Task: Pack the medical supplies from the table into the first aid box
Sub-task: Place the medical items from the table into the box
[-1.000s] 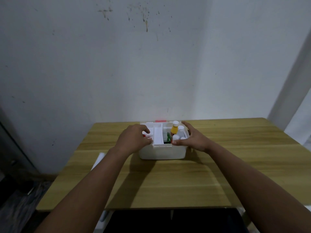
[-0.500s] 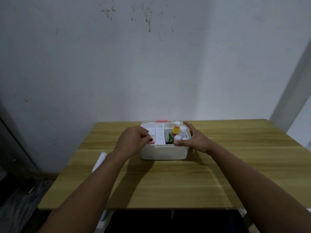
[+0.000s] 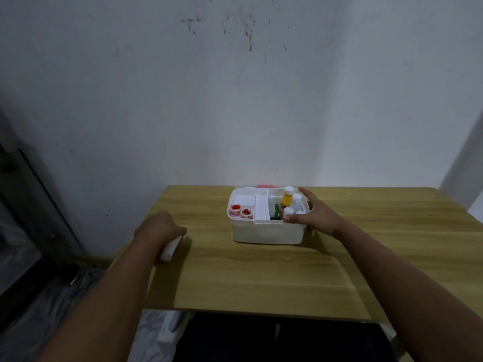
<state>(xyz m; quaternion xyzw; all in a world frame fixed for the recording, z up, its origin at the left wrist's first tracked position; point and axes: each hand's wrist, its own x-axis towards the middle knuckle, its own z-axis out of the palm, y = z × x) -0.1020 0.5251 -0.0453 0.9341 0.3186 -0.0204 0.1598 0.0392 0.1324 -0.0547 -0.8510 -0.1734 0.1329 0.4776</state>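
Note:
A white first aid box [image 3: 266,232] stands open near the far edge of the wooden table [image 3: 261,270]. Inside, two red-and-white tape rolls [image 3: 240,211] lie in the left compartment. A yellow bottle [image 3: 286,200], small white bottles [image 3: 292,207] and a green item [image 3: 276,211] fill the right compartment. My right hand [image 3: 313,214] rests on the box's right rim beside the white bottles. My left hand [image 3: 159,227] is at the table's left edge, closed over the end of a white flat object [image 3: 170,249] that lies there.
A small pink thing [image 3: 264,186] shows behind the box against the wall. A dark surface [image 3: 274,338] lies under the table's near edge. To the left the floor is cluttered and a dark panel leans at the wall.
My left hand has left the box's left compartment and moved down-left to the white object at the table edge. The tape rolls are now uncovered. My right hand stays on the box.

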